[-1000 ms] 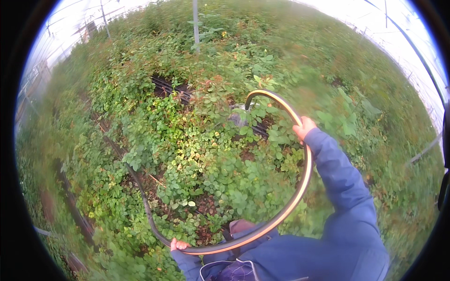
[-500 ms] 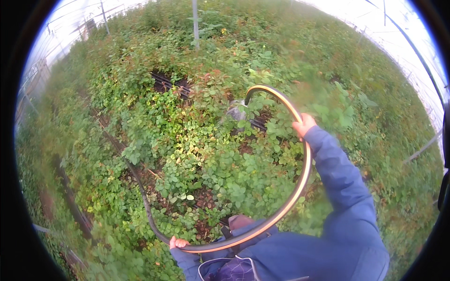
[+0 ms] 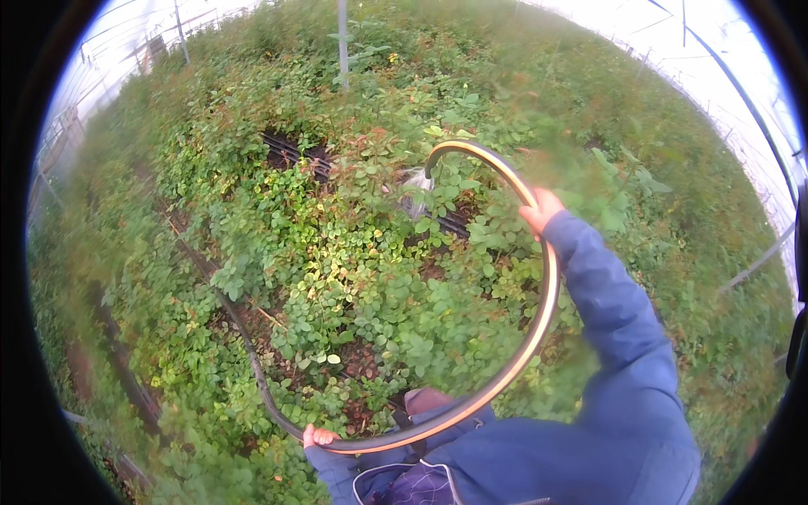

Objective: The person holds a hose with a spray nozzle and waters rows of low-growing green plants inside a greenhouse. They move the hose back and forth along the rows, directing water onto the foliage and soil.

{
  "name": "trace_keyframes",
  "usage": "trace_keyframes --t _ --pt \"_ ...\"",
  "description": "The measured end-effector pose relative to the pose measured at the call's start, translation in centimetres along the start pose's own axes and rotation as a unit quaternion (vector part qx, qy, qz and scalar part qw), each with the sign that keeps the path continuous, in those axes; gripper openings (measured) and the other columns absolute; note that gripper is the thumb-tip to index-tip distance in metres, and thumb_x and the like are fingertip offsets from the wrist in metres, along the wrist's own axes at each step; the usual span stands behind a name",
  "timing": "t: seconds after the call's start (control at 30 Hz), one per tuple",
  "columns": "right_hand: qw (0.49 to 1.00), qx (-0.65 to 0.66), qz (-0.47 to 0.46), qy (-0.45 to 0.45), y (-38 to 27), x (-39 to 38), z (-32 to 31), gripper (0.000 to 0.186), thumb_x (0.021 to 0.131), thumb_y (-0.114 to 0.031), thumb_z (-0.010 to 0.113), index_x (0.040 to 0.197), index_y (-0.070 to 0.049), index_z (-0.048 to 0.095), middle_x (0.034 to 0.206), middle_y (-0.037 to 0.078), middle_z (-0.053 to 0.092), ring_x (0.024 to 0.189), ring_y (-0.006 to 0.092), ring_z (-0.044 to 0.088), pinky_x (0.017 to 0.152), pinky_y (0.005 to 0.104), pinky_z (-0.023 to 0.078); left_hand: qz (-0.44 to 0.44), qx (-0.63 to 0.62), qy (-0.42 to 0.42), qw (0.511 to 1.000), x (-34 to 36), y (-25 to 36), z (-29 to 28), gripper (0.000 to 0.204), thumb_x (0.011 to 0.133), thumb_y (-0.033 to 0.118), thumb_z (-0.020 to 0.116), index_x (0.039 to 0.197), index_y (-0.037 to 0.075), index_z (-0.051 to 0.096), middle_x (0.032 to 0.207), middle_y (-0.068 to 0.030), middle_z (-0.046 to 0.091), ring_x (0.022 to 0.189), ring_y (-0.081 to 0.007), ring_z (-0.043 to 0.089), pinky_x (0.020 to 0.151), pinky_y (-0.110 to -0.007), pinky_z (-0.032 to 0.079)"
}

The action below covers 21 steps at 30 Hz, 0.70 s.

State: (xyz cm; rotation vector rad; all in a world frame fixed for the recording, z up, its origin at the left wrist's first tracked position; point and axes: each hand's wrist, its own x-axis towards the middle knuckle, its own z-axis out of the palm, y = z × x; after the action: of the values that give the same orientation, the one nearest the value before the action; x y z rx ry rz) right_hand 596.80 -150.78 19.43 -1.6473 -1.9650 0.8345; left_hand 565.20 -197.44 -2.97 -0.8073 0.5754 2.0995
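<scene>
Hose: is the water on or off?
On: water pours from the far end of the hose, among green leaves.

No text, label, number or sign readable. Hose (image 3: 550, 290): pale stripe along its length, no print legible. Blue sleeve (image 3: 608, 295): no lettering made out.

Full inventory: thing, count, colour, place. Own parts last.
Hose: 1, black with orange stripe, looped through both hands
Water, apparently: one stream, whitish, at hose's far end
Plants: many, green and reddish, all around
Soil: patches, brown, between plants
Pipes: several, black, among plants, upper centre
Posts: at least two, grey, top
Covering: count unclear, white, top corners
Jacket: 1, blue, lower right
Left hand: 1, bare, gripping hose, bottom
Right hand: 1, bare, gripping hose, right
</scene>
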Motion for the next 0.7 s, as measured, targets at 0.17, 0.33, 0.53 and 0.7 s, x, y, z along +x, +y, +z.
trace_keyframes --t 0.17,0.33,0.53,0.7 --pt "1.000 -0.011 0.014 -0.026 -0.5 -4.3 -2.6 0.026 0.080 -0.015 0.056 0.098 0.003 0.047 0.061 0.007 0.051 0.039 0.0155 0.050 0.036 0.0302 0.044 -0.018 0.018 -0.028 0.999 -0.4 -0.3 -1.5 0.039 0.092 0.022 0.049 0.057 0.015 0.034 0.047 0.0041 0.032 0.039 -0.0097 0.030 0.039 -0.024 0.037" --pt "0.999 0.033 0.015 -0.003 1.6 -8.9 -4.1 0.027 0.080 -0.014 0.056 0.099 0.002 0.047 0.062 0.006 0.051 0.040 0.0138 0.050 0.036 0.0290 0.043 -0.050 0.027 -0.020 0.998 -1.7 0.1 -2.9 0.040 0.091 0.024 0.050 0.056 0.015 0.034 0.047 0.0041 0.033 0.041 -0.0099 0.033 0.042 -0.026 0.038" --pt "0.997 0.054 0.047 0.010 2.2 -15.2 -6.7 0.028 0.081 -0.014 0.057 0.101 0.001 0.046 0.063 0.003 0.047 0.040 0.0123 0.048 0.036 0.0274 0.042 -0.111 -0.005 -0.045 0.993 -2.0 0.9 -6.1 0.038 0.090 0.024 0.052 0.057 0.014 0.036 0.049 0.0042 0.035 0.043 -0.0102 0.035 0.045 -0.027 0.038" --pt "0.997 0.046 0.063 0.025 3.5 -17.4 -8.0 0.028 0.081 -0.014 0.057 0.102 0.001 0.046 0.063 0.004 0.048 0.040 0.0126 0.048 0.036 0.0278 0.043 -0.110 0.020 -0.045 0.993 -2.9 0.3 -7.7 0.038 0.090 0.024 0.053 0.057 0.014 0.036 0.051 0.0048 0.036 0.044 -0.0100 0.036 0.046 -0.027 0.038"
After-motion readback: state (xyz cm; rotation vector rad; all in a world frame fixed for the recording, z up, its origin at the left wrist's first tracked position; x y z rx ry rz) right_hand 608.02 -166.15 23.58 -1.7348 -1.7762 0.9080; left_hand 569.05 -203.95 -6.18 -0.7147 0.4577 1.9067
